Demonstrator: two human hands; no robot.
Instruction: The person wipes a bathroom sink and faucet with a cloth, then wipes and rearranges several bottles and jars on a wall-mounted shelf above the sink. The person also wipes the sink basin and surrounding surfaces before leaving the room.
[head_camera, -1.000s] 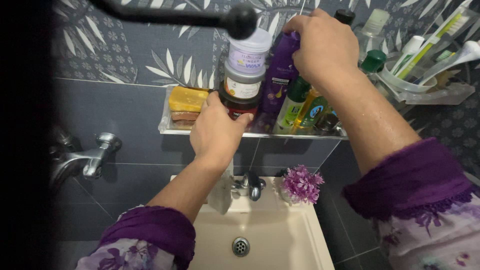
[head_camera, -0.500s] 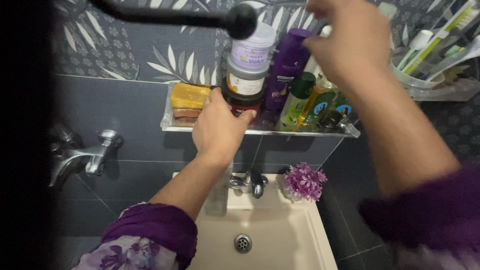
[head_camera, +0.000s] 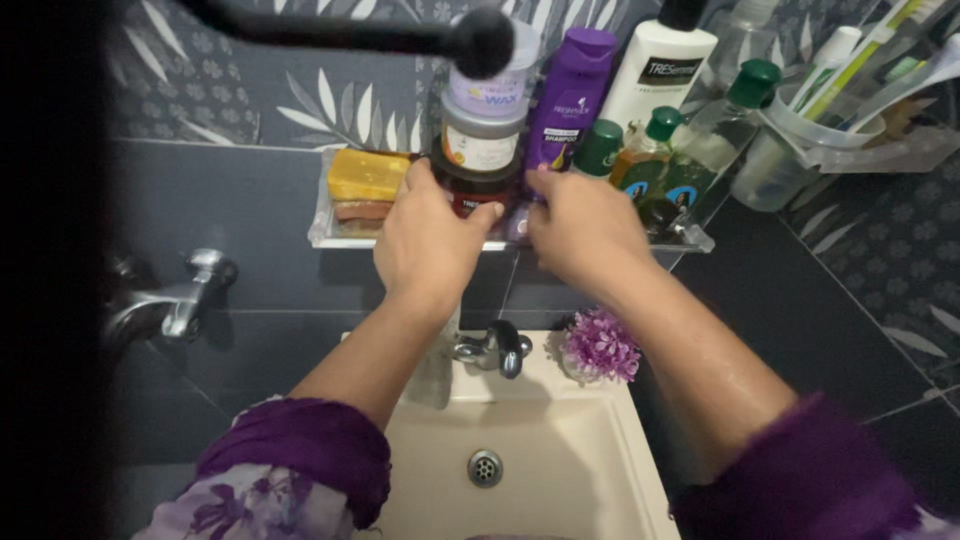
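Observation:
My left hand (head_camera: 428, 240) grips a dark red jar (head_camera: 478, 190) at the bottom of a stack on a clear wall shelf (head_camera: 330, 240). A grey-lidded jar (head_camera: 482, 140) and a lilac jar (head_camera: 490, 95) sit on top of it. My right hand (head_camera: 585, 228) rests at the foot of a purple bottle (head_camera: 570, 95) just right of the stack, fingers bent at the shelf edge; whether it grips anything I cannot tell. Both sleeves are purple.
Yellow and brown soap bars (head_camera: 365, 180) lie at the shelf's left end. A white bottle (head_camera: 655, 75), green-capped bottles (head_camera: 655, 150) and a holder of toothbrushes (head_camera: 850, 100) stand to the right. Below are a cream sink (head_camera: 540, 440), tap (head_camera: 495, 348), purple flowers (head_camera: 600, 345) and a wall tap (head_camera: 170, 305).
My right hand came down from the top of the purple bottle to the shelf edge beside the jar stack. My left hand stayed on the dark red jar.

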